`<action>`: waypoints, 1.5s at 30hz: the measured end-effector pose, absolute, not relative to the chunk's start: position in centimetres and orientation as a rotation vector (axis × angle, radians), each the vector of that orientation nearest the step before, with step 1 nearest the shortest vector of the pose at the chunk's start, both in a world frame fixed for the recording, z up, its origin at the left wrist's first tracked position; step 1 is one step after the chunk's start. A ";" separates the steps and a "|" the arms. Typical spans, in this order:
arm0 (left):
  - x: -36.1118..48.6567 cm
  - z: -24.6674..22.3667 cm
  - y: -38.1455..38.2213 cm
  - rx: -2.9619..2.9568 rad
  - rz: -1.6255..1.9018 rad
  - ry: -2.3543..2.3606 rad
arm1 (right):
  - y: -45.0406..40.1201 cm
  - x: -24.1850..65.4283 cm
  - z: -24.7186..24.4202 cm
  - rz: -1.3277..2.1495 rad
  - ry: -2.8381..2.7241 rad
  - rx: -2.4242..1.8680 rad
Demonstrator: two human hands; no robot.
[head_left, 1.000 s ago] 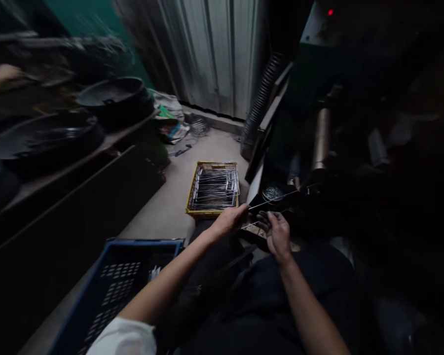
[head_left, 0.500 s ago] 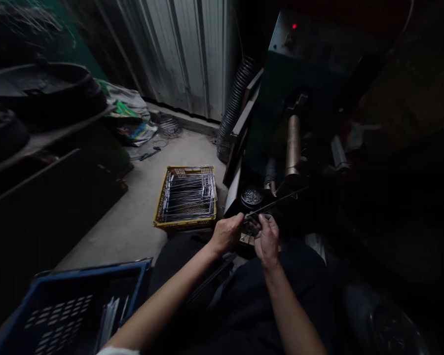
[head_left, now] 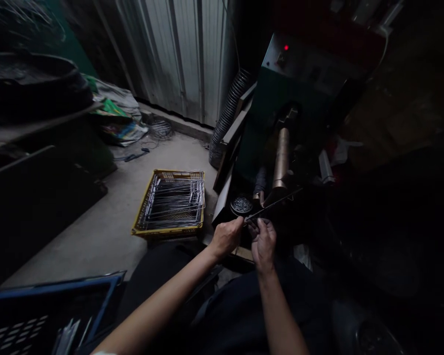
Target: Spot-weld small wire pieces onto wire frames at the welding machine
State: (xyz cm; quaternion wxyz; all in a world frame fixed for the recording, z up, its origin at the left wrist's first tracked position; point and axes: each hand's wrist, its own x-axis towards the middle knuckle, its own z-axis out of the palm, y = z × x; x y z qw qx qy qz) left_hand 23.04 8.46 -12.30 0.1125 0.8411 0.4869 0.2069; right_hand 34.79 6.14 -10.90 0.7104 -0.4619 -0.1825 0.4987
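My left hand grips a thin metal wire near its end, and the wire runs up and right towards a bronze-coloured metal cylinder on a green machine. My right hand sits just beside the left, its fingers curled around the same wire. A round dish of small metal parts lies just above both hands. The spot where the wire's far end meets the machine is lost in shadow.
A yellow crate holds stacked wire racks on the concrete floor. A blue perforated crate with wire pieces stands at lower left. Black pans sit on a shelf at left. A ribbed hose and corrugated metal wall stand behind.
The view has swung, so the crates slide left and the machine shows more fully. My hands have drawn closer together on the wire.
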 end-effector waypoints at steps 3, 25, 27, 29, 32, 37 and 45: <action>23.5 -12.0 8.5 2.464 0.594 1.428 | 6.2 35.2 -10.9 1.098 -0.410 -1.027; 24.1 -11.0 9.8 2.450 0.631 1.407 | 7.9 36.0 -10.0 1.083 -0.393 -1.023; 24.1 -11.0 9.9 2.448 0.627 1.402 | 7.8 35.9 -10.1 1.093 -0.382 -1.019; 24.0 -11.0 9.9 2.445 0.615 1.398 | 7.8 35.9 -10.0 1.102 -0.397 -1.007; 24.2 -11.1 10.0 2.441 0.598 1.394 | 7.6 36.1 -10.1 1.085 -0.461 -1.033; 25.1 -11.1 10.8 2.454 0.628 1.353 | 7.8 37.3 -10.3 0.849 -0.587 -1.234; 26.3 -11.0 12.2 2.510 0.651 1.322 | 8.6 38.6 -10.9 0.839 -0.547 -1.238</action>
